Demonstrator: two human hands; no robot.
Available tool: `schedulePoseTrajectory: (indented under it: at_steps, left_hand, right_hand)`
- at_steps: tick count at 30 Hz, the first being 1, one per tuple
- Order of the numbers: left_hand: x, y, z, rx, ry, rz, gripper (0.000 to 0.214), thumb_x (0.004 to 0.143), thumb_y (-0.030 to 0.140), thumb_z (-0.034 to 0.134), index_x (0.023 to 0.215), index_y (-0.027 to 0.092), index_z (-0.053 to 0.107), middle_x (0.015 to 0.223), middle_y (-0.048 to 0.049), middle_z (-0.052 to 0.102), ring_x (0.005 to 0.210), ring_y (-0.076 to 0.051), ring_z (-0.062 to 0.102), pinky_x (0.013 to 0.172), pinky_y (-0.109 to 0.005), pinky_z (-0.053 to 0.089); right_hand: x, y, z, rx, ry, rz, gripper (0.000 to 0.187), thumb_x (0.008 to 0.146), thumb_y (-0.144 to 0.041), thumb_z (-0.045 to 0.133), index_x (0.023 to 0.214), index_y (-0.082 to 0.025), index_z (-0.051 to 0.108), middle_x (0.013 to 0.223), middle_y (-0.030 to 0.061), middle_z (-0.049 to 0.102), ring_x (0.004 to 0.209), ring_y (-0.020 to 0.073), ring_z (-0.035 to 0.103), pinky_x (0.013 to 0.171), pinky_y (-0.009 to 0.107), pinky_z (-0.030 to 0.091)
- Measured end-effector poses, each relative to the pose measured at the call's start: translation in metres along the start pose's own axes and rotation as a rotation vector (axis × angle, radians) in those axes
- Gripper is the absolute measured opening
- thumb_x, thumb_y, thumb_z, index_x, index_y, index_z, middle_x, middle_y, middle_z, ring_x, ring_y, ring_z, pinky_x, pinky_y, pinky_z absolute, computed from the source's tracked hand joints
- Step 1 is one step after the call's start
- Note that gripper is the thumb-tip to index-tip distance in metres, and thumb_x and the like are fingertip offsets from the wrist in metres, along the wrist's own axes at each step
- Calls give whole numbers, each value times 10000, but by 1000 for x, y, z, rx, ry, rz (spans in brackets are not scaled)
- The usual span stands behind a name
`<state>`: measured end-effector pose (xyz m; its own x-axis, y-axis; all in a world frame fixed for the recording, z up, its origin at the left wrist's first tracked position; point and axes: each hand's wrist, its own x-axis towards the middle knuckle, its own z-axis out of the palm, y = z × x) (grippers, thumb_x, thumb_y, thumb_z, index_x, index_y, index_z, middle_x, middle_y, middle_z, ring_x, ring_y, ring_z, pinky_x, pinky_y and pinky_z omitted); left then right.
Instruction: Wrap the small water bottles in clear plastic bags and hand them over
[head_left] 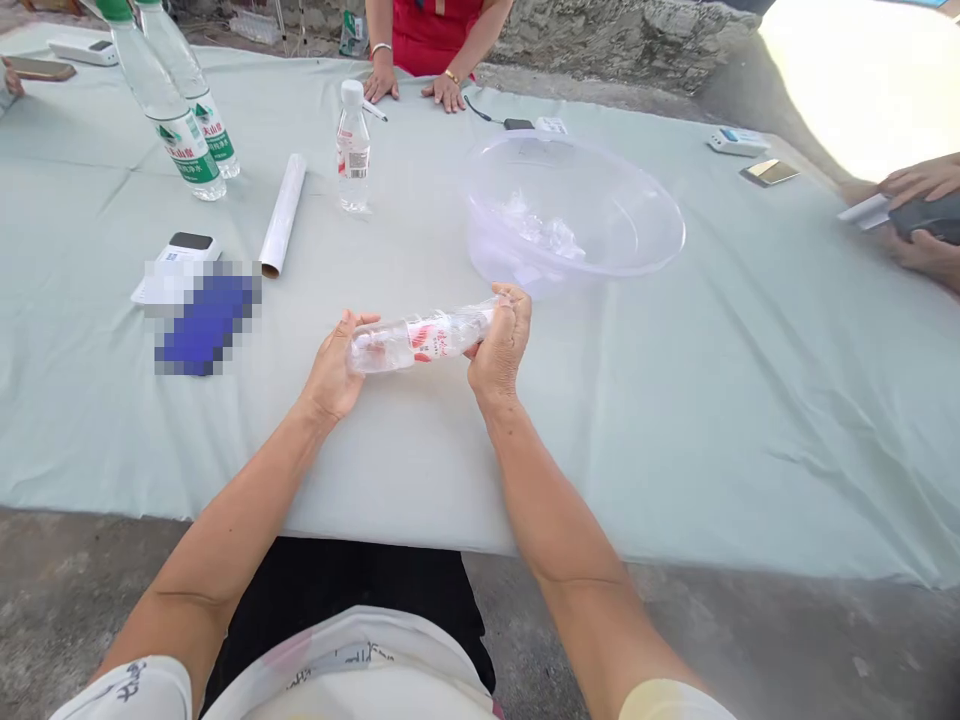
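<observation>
A clear water bottle (pixel 431 338) with a red and white label lies on its side between my two hands, held above the table. Clear plastic film seems to be wrapped about it. My left hand (pixel 337 368) grips one end of the bottle, thumb on top. Around the other end, my right hand (pixel 504 342) is closed, and its fingers hide that end. Just beyond my right hand stands a translucent plastic basin (pixel 637 262) with crumpled clear plastic film (pixel 536 228) inside.
A roll of film (pixel 284 215), a small bottle (pixel 353 150) and two large bottles (pixel 180 135) are on the cloth-covered table (pixel 720 400). At left lie a white device (pixel 180 262) and a blurred blue object (pixel 206 322). Another person's hands (pixel 444 92) rest opposite; others' hands (pixel 926 210) are at right.
</observation>
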<state>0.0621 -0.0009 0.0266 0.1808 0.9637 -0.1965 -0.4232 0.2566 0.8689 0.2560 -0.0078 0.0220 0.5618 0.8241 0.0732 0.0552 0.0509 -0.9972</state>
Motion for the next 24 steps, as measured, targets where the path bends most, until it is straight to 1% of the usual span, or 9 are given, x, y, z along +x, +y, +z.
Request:
schedulePoseTrajectory:
  at_steps: [1, 3, 6, 9, 12, 15, 20, 22, 24]
  left_hand:
    - [2, 1, -2, -55, 39, 34, 520, 805, 686, 655, 924, 183, 714, 899, -53, 712, 809, -181, 678, 736, -298, 523]
    - [6, 5, -7, -143, 109, 76, 499, 838, 661, 604, 802, 175, 711, 821, -56, 705, 756, -182, 678, 719, -304, 526]
    - [9, 14, -18, -285, 169, 53, 442, 865, 546, 588, 645, 170, 666, 713, -47, 676, 687, -167, 664, 716, -307, 535]
    - [9, 19, -24, -488, 136, 0, 327, 898, 371, 576, 641, 182, 646, 748, -33, 695, 776, -157, 692, 799, -304, 553]
    - [8, 15, -23, -580, 82, -87, 330, 959, 337, 504, 726, 178, 676, 809, -43, 720, 808, -166, 704, 793, -322, 570]
    - [9, 7, -17, -555, 54, -186, 381, 1002, 409, 431, 912, 170, 714, 874, -75, 737, 802, -198, 707, 703, -341, 574]
    - [15, -2, -10, -580, -30, -240, 565, 982, 671, 325, 1180, 255, 651, 1146, -87, 717, 954, -258, 709, 729, -408, 582]
    - [19, -4, -10, -558, -54, -267, 551, 976, 673, 353, 1211, 255, 624, 1161, -103, 706, 951, -255, 710, 736, -405, 580]
    - [22, -6, -11, -524, -55, -308, 444, 995, 575, 430, 1209, 232, 613, 1098, -108, 709, 915, -229, 712, 722, -368, 573]
  right_hand:
    - [-7, -3, 2, -4, -68, 19, 342, 980, -530, 318, 1168, -311, 501, 843, 28, 487, 630, 175, 527, 464, 291, 386]
    - [-22, -6, 8, -22, -197, -2, 372, 974, -565, 290, 1060, -300, 536, 779, 22, 474, 594, 175, 504, 466, 301, 375]
    - [-45, -10, 18, -64, -295, -228, 410, 927, -645, 371, 854, -277, 536, 770, 39, 505, 661, 207, 537, 580, 373, 467]
    - [-59, -15, 27, -108, -218, -536, 369, 892, -633, 447, 810, -283, 530, 799, 65, 547, 748, 251, 566, 690, 450, 497]
    - [-57, -28, 33, -177, -113, -665, 301, 940, -487, 384, 746, -281, 484, 725, 61, 540, 706, 248, 549, 648, 439, 458]
    - [-32, -49, 37, -274, -138, -686, 264, 942, -341, 385, 693, -264, 427, 679, 43, 525, 636, 210, 500, 611, 388, 405]
    - [50, -92, 62, -559, -392, -646, 325, 931, -310, 435, 627, -244, 341, 592, -1, 387, 579, 162, 418, 618, 342, 356]
    - [90, -104, 81, -677, -445, -705, 332, 922, -301, 473, 621, -237, 350, 592, -1, 372, 626, 170, 449, 681, 346, 387]
    - [131, -109, 103, -757, -420, -768, 296, 912, -290, 502, 637, -230, 410, 632, 16, 430, 723, 200, 510, 767, 370, 417]
